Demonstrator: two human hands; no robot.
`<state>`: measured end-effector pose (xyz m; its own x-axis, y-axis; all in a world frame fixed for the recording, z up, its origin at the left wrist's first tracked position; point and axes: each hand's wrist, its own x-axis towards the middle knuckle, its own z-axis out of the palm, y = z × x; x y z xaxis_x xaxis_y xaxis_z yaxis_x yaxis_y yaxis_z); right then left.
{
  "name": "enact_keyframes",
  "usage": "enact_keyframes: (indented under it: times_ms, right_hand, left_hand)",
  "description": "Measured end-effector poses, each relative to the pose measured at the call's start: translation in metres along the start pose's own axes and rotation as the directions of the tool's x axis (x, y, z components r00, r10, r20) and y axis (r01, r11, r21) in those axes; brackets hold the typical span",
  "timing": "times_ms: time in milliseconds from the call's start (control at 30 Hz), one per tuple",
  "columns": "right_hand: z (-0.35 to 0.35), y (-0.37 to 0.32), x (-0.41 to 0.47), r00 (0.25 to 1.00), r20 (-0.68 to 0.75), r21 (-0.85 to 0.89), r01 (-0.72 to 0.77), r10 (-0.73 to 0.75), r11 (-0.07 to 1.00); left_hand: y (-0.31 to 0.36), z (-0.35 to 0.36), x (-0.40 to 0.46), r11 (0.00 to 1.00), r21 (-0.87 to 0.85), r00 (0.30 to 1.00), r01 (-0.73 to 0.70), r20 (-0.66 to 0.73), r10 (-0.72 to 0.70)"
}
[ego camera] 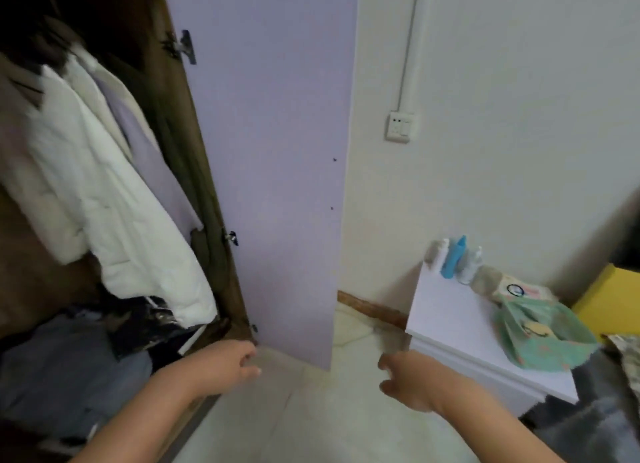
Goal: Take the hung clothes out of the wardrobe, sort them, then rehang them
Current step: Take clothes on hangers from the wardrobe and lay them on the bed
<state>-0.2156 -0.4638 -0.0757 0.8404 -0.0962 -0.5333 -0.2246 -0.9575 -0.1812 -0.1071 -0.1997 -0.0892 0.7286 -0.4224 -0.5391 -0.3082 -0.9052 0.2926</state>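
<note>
Both hands empty, fingers loosely curled, grasping nothing: left hand (232, 362) low by the wardrobe's bottom corner, right hand (403, 376) out over the floor (311, 410), near the white surface (450, 310).

Far left, inside the wardrobe (207, 171): hung clothes all in place on the rail. Brownish coat (14, 144) at the edge, then white padded jacket (104, 185), cream garment (114, 95) w/ a lilac one (138, 133) tucked behind, dark olive piece (194, 171) against the side wall. Below them, a heap of folded grey & dark stuff (69, 369) on the wardrobe floor. Lilac door (277, 151) stands wide open.

Right side: bottles (453, 258) at the back of the surface, green packet (540, 338) toward its front, yellow box (606, 303) beyond.

Step, by my read: very start, door open, nothing taken out yet. Next move prob. calls for raising the hands up to the rail, hooking a hanger off (rail itself is too dark to make out) & lifting the garment clear of the door edge.
</note>
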Motion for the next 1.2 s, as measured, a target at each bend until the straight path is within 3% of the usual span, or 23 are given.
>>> enact_keyframes:
  times_ms: [333, 467, 700, 833, 933, 1033, 1200]
  right_hand:
    - [-0.085, -0.100, 0.127, 0.937, 0.084, -0.180, 0.348, -0.338, 0.920]
    - [-0.122, -0.139, 0.163, 0.893, 0.102, -0.221, 0.450, -0.438, 0.865]
    - [-0.174, -0.221, 0.194, 0.791, 0.069, -0.238, 0.605, -0.608, 0.760]
    - [-0.198, -0.275, 0.215, 0.747, -0.022, -0.247, 0.640, -0.665, 0.727]
    - [-0.218, -0.319, 0.225, 0.674, -0.092, -0.278, 0.689, -0.733, 0.669]
    - [-0.239, -0.367, 0.237, 0.625, -0.298, -0.141, 0.719, -0.722, 0.680]
    - [-0.276, -0.454, 0.249, 0.459, -0.601, 0.009, 0.822, -0.654, 0.569]
  left_hand:
    - [-0.084, -0.051, 0.002, 0.918, -0.311, 0.946, 0.247, -0.127, -0.297]
    - [-0.104, -0.072, 0.004, 0.858, -0.433, 0.909, 0.276, -0.171, -0.379]
    - [-0.144, -0.113, 0.008, 0.809, -0.493, 0.835, 0.320, -0.257, -0.486]
    - [-0.182, -0.148, 0.014, 0.800, -0.529, 0.793, 0.283, -0.340, -0.505]
    - [-0.216, -0.180, 0.022, 0.811, -0.530, 0.779, 0.247, -0.388, -0.492]
    - [-0.249, -0.219, 0.030, 0.841, -0.505, 0.759, 0.193, -0.466, -0.454]
    - [-0.289, -0.292, 0.036, 0.882, -0.467, 0.673, 0.066, -0.631, -0.385]
